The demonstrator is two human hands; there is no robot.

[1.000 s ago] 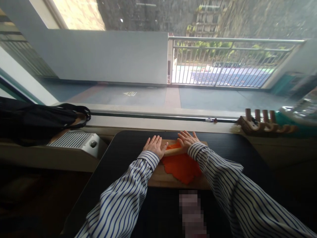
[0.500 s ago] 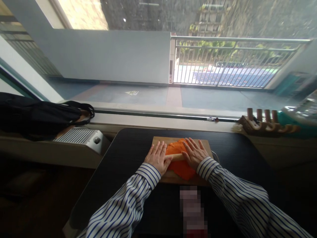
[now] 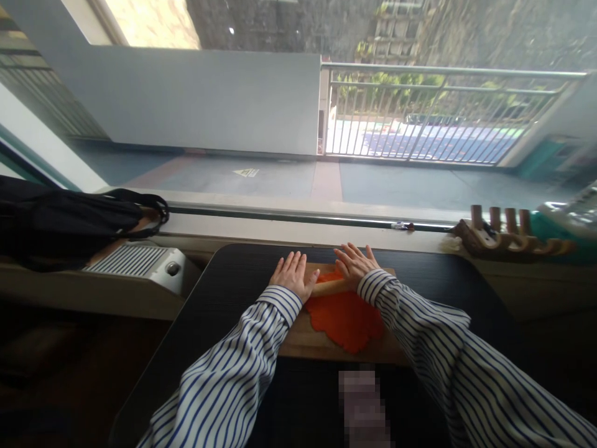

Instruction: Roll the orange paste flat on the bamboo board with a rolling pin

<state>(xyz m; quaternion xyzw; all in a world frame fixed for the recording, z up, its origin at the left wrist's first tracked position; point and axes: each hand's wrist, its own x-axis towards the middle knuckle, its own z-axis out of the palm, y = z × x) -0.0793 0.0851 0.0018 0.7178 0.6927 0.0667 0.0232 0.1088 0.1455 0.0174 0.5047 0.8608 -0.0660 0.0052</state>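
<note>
A flat sheet of orange dough [image 3: 345, 320] lies on a wooden board [image 3: 303, 341] on a black table [image 3: 224, 292]. A wooden rolling pin [image 3: 329, 285] lies across the far end of the dough. My left hand [image 3: 293, 275] presses flat on the pin's left end, fingers stretched out. My right hand [image 3: 353, 264] lies flat on its right end, fingers spread. Both arms wear striped sleeves.
A black bag [image 3: 60, 224] rests on a white slatted appliance [image 3: 140, 264] at the left. A wooden peg rack [image 3: 504, 233] sits on the window sill at the right. A window with a railing outside fills the far side.
Half a second ago my hands and the pin were nearer me, mid-board; now they have rolled back to the far end of the dough, as one second ago.
</note>
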